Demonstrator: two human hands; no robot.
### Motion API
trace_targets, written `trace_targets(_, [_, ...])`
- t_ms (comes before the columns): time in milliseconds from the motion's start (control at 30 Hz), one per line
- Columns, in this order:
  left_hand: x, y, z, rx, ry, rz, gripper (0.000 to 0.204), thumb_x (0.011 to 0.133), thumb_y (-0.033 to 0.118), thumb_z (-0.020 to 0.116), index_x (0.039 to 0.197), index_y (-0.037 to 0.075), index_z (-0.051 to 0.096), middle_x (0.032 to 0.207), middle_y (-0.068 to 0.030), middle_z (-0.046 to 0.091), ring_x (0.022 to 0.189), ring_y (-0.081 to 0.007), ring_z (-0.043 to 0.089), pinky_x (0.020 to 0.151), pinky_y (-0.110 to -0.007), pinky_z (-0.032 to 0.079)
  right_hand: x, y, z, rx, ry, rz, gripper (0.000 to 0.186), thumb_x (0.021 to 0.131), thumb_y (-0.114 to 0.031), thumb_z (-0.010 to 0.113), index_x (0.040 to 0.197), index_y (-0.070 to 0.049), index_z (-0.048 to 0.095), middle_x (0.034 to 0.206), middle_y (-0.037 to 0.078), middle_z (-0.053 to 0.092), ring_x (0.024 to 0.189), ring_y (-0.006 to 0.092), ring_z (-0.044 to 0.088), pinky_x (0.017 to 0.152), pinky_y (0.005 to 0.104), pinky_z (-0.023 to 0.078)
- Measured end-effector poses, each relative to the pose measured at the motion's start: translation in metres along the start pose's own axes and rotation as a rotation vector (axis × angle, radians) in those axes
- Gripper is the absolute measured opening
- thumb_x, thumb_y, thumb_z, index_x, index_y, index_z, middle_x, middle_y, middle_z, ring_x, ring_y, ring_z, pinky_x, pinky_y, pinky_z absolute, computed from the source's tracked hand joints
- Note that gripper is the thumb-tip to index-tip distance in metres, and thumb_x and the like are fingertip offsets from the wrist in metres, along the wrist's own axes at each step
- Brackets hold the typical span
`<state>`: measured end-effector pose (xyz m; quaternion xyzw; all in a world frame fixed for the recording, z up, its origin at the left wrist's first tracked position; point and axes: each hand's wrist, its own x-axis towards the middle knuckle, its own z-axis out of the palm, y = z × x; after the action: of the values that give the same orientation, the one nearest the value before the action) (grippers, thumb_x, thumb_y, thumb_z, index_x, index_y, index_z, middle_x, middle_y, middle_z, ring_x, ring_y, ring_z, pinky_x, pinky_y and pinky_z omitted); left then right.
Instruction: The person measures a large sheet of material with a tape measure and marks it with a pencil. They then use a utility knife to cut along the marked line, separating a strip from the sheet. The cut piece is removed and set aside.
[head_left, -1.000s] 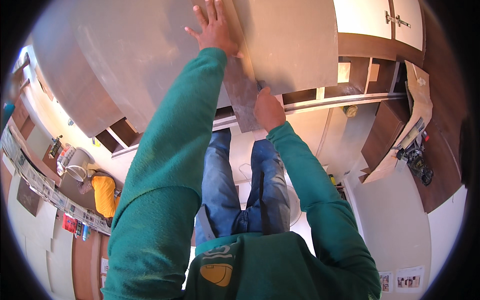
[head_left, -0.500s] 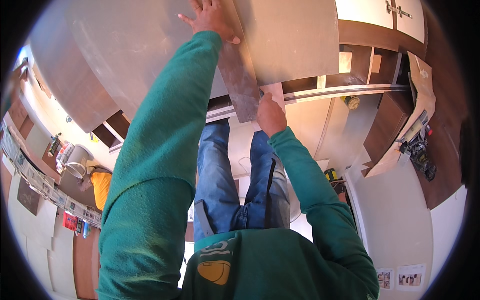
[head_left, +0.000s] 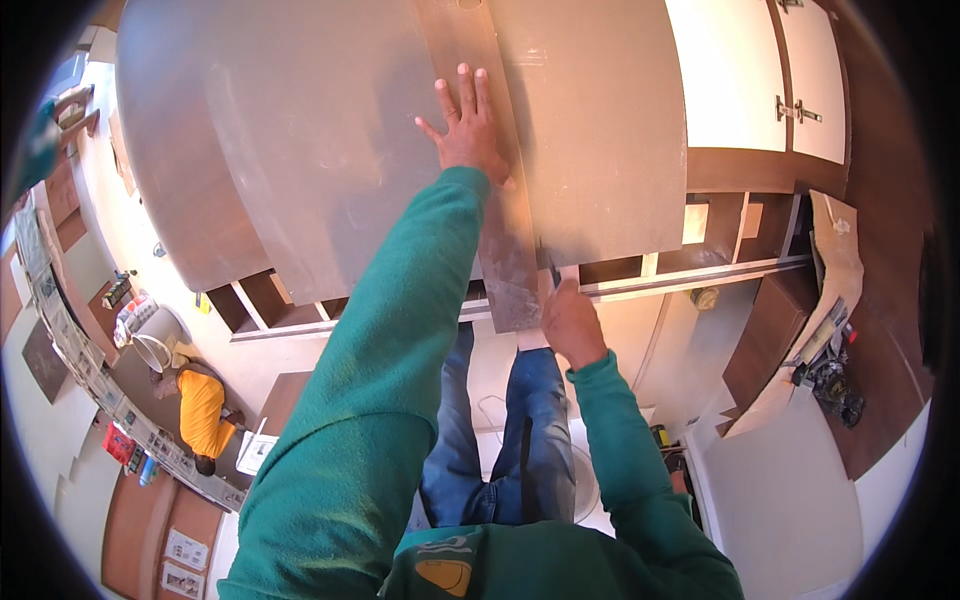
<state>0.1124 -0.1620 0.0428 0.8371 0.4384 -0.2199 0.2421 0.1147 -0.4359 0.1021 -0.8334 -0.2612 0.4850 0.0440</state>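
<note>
My left hand [head_left: 468,135] lies flat with its fingers spread, pressing on a long narrow brown board [head_left: 513,285]. That board rests lengthwise over a large brownish-grey sheet [head_left: 610,140], and its near end sticks out past the sheet's edge. Close to the board's right edge, near that end, my right hand [head_left: 574,328] is closed round a slim dark tool [head_left: 555,272]. Its tip points away from me, by the sheet's near edge. Whether it is a knife or a marker is too small to tell.
Beneath the sheet runs an open wooden frame [head_left: 720,268] with compartments. White doors with metal hinges [head_left: 797,110] stand at the far right, near bent cardboard [head_left: 838,245] and a black plastic bag [head_left: 838,385]. At left, a person in yellow [head_left: 202,408] bends near a white bucket [head_left: 158,338].
The view has tilted, showing more of the sheet's far part. My left hand still presses the board, and my right hand with the slim tool stays near the board's right edge.
</note>
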Motion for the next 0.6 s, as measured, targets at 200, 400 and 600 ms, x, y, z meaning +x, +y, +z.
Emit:
trace_targets(200, [0.000,0.002,-0.004,-0.033,-0.027,0.001,0.169,0.047,0.025,0.107,0.172,0.016,-0.007,0.181,-0.0054,-0.009,0.165,-0.0443,-0.006,0.119,-0.085,0.015,0.139,-0.079,-0.072,0.179,0.366,-0.176,0.025,0.103,-0.016,0.058,0.101,0.008,0.055,0.085,0.038,0.068,0.086,0.0579,0.068,0.076,0.0624,0.055])
trace_targets(400, [0.002,0.002,-0.004,-0.038,-0.075,-0.021,0.169,0.048,0.025,0.107,0.172,0.017,-0.007,0.181,-0.0038,-0.009,0.165,-0.0429,-0.007,0.120,-0.083,0.016,0.234,-0.153,-0.115,0.182,0.323,-0.192,0.037,0.095,-0.017,0.068,0.113,0.015,0.058,0.104,0.040,0.071,0.103,0.0524,0.072,0.091,0.0541,0.059])
trace_targets(600, [0.004,-0.002,0.002,-0.052,-0.009,0.001,0.173,0.040,0.025,0.107,0.173,0.018,-0.004,0.181,-0.0034,-0.009,0.164,-0.0442,-0.008,0.118,-0.085,0.015,0.238,-0.175,-0.128,0.153,0.265,-0.124,0.042,0.096,-0.020,0.069,0.118,0.015,0.059,0.112,0.037,0.072,0.109,0.0483,0.073,0.095,0.0512,0.059])
